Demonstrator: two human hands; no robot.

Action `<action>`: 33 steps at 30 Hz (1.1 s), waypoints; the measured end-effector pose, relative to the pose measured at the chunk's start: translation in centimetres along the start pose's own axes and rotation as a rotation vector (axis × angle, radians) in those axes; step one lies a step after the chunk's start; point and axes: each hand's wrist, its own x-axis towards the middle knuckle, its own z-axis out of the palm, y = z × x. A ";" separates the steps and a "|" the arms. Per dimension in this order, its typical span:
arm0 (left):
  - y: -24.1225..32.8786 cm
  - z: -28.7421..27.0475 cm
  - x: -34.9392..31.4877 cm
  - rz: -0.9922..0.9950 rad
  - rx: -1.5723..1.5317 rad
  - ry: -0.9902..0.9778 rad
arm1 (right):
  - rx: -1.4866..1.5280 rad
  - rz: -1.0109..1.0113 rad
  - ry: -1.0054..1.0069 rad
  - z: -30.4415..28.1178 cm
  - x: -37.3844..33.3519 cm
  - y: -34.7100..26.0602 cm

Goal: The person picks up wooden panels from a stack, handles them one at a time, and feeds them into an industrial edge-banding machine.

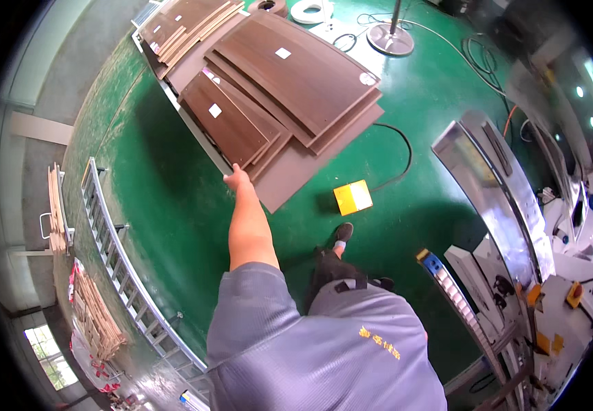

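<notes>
My left arm reaches out to a pile of dark brown wood-grain panels. My left hand (237, 178) is closed on the near left edge of the wide brown board (283, 185) under the pile, with some fingers hidden. Just beyond it lies a narrow brown panel (224, 127) bearing a small white label, stacked on others. Larger brown panels (296, 75) lie to the right on the same board, their ends stepped. My right hand is out of sight.
A yellow box (353, 198) with a black cable sits on the green floor near my feet. Roller conveyors run along the left (129, 267) and right (454, 291). A metal-topped machine (495, 198) stands at right. A round-based stand (390, 40) and loose cables lie behind.
</notes>
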 end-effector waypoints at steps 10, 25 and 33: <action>-1.5 -6.3 -1.4 -0.474 -0.195 -1.119 | -0.094 -0.038 0.004 2.2 4.6 -5.0; 7.5 -5.4 -13.5 -0.355 -0.668 -1.228 | 0.083 -0.341 -0.107 5.8 1.7 -23.4; 14.1 -8.7 -39.8 -0.414 -0.510 -1.765 | 1.117 -0.598 -0.174 4.9 2.3 -29.3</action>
